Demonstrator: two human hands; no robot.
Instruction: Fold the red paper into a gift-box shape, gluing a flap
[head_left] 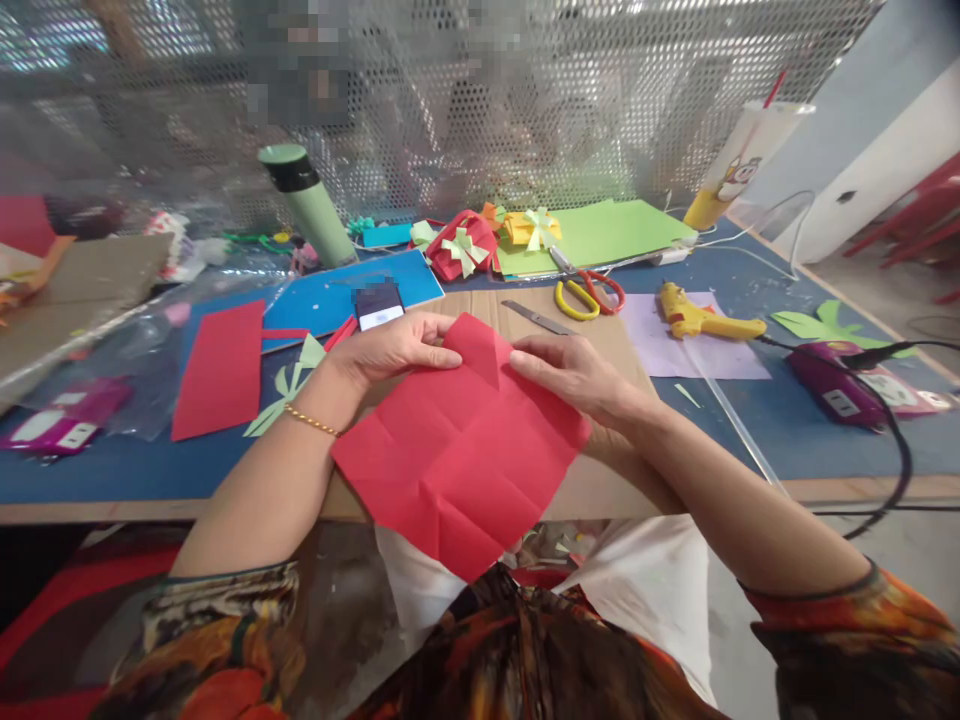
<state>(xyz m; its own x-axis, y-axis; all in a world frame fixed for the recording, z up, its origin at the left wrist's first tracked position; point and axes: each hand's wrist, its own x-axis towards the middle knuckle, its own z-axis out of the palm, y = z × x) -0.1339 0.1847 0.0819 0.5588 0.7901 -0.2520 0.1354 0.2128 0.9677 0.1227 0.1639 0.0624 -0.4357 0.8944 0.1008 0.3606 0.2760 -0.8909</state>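
Observation:
A creased sheet of red paper [465, 440] is held up over the table's front edge, its corner pointing down toward my lap. My left hand [409, 345] pinches its upper left edge, thumb on top and the fingers behind. On the upper right edge, my right hand [559, 370] grips the paper the same way, with its fingers partly hidden underneath. Fold lines cross the sheet, and a small crease stands up near its lower corner. Beneath lies a brown cardboard sheet [622, 365], with a thin metal blade [536, 318] just beyond my hands.
Scissors [589, 295], a yellow glue gun [705, 318] on lilac paper and a purple power socket [840, 385] lie right. Red card [221, 370], a phone [380, 303] and a green bottle [311, 205] are left. Folded paper pieces [465, 245] and a drink cup [742, 165] stand behind.

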